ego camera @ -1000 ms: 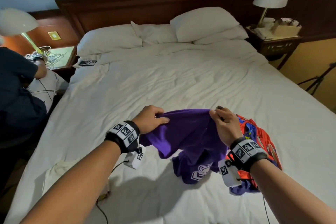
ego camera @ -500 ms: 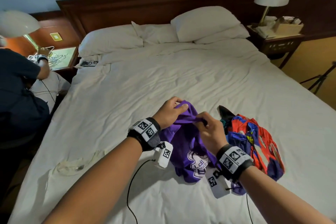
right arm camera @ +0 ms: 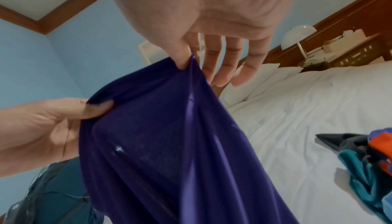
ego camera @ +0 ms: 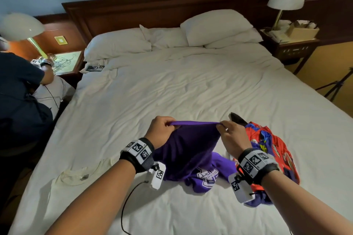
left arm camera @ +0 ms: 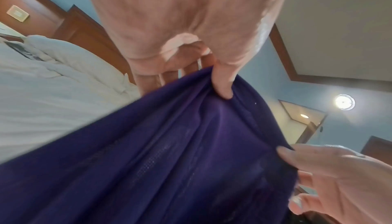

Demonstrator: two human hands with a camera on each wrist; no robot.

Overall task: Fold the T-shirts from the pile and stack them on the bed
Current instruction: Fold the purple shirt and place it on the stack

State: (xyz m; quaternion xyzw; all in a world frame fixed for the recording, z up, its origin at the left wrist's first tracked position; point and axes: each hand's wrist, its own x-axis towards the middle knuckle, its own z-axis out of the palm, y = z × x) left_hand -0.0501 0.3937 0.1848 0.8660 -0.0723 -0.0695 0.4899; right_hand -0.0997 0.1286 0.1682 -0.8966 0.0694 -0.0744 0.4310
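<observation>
Pinching purple shirt (ego camera: 193,145) edge w/ both hands (ego camera: 162,129) (ego camera: 232,137), now stretched taut beside the pile (ego camera: 271,150); bunched 0.5 s ago. Ready to lay flat.

The only lettering in sight is a white crest-like print on the purple T-shirt (ego camera: 207,174), lying upside down and crumpled, too creased to read. The wrist bands (ego camera: 138,148) carry black-and-white square code markers, no words. Nothing else bears legible text.

Bare forearms wear black wristbands (ego camera: 140,155) with black-and-white square markers, white tagged camera blocks (ego camera: 157,175) hanging beneath, a thin black cable (ego camera: 126,202) trailing.
</observation>
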